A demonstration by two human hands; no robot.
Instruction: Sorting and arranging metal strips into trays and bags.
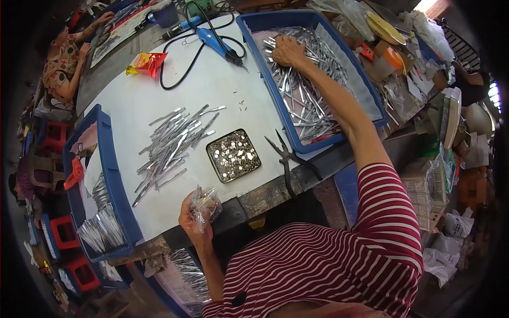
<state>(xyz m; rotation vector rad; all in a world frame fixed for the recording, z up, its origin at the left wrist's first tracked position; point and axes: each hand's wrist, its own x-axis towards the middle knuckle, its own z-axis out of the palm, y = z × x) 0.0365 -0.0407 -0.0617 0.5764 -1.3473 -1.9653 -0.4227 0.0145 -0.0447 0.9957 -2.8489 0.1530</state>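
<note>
My right hand (pixel 289 51) reaches into the blue tray (pixel 290 127) at the far right. Its fingers curl down over the slim silvery metal pieces (pixel 313 79) heaped there; the fingertips are partly hidden. At the table's near edge, my left hand (pixel 187 216) is closed round a crumpled clear plastic bag (pixel 203 205), whose contents I cannot make out. Between the hands stands a square tin (pixel 233 155) of small shiny round bits. Black-handled pliers (pixel 286 155) lie beside it, their jaws pointing away. A loose pile of similar metal pieces (pixel 172 146) lies on the white tabletop.
Another blue tray (pixel 108 159) at the left holds more metal pieces. A blue corded hand tool (pixel 217 45) and a red-yellow packet (pixel 147 63) lie at the back. Another person (pixel 62 69) sits far left. Red stools (pixel 65 231) stand beyond. Boxes and plastic bags crowd the right.
</note>
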